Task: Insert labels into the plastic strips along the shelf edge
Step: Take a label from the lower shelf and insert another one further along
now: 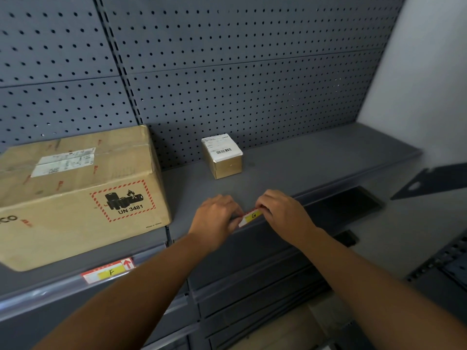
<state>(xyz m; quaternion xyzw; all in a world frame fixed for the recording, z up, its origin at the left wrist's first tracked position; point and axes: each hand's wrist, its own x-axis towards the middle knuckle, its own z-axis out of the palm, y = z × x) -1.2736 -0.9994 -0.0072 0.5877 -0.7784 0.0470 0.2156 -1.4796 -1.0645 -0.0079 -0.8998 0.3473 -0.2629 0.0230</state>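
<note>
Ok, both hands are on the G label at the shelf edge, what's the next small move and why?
Probably press the G label down into the plastic strip: the left hand and right hand pinch its ends, and it sits tilted, unlike the seated F label.

Both forearms are bare, with no sleeves showing up to the picture's lower edge. The left hand (217, 218) and right hand (283, 213), near the shelf edge (328, 188), wear no gloves, rings or watch.

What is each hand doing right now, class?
Left hand: closed, pinching the G label at its left end.
Right hand: closed, pinching the same label's right end.
</note>
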